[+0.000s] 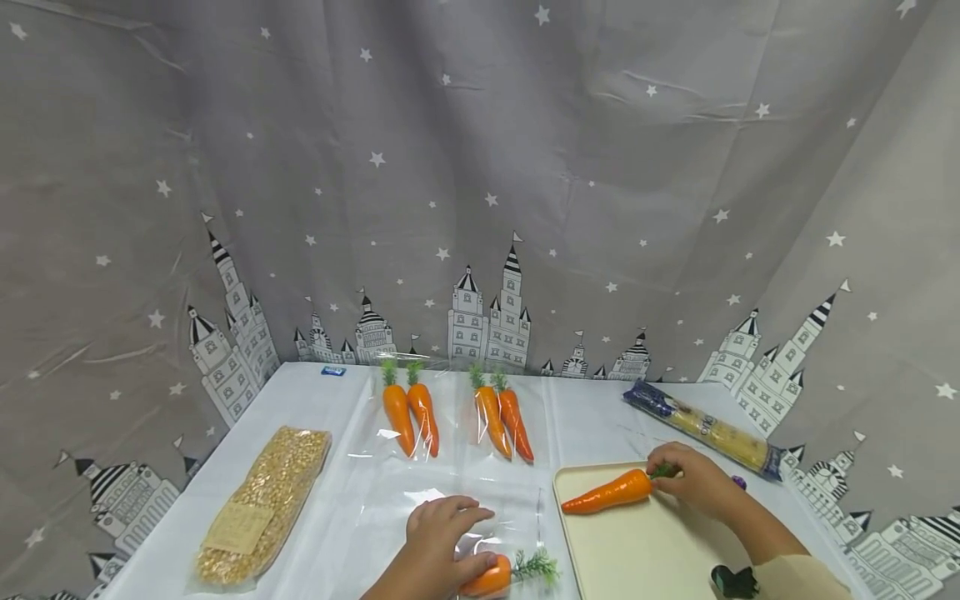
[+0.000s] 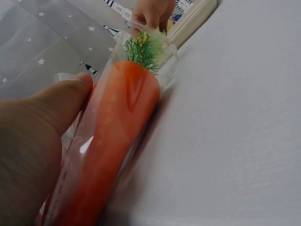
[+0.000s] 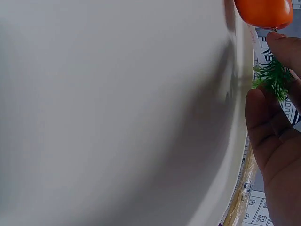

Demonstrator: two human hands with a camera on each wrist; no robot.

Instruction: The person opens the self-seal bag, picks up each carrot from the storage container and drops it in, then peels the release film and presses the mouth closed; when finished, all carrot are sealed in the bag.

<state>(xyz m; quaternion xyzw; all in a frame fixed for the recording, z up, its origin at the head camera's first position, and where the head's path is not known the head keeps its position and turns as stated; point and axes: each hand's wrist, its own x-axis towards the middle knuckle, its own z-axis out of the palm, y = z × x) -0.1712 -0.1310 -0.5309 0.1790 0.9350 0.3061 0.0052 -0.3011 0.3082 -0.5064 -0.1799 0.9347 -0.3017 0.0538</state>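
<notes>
The right hand (image 1: 693,479) pinches a stiff, light-looking carrot (image 1: 607,492) by its leafy top, probably the surest hold, while the left hand (image 1: 438,542) grips a slippery bagged carrot (image 1: 487,577).

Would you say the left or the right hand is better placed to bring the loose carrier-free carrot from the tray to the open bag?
Probably the right hand: it already pinches the green top of the carrot on the tray, while the left hand grips the bagged carrot.

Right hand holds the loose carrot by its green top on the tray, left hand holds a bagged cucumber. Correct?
Not quite. The left hand holds a bagged carrot, not a cucumber; the left wrist view shows it. The right hand does hold the loose carrot by its top on the tray.
</notes>
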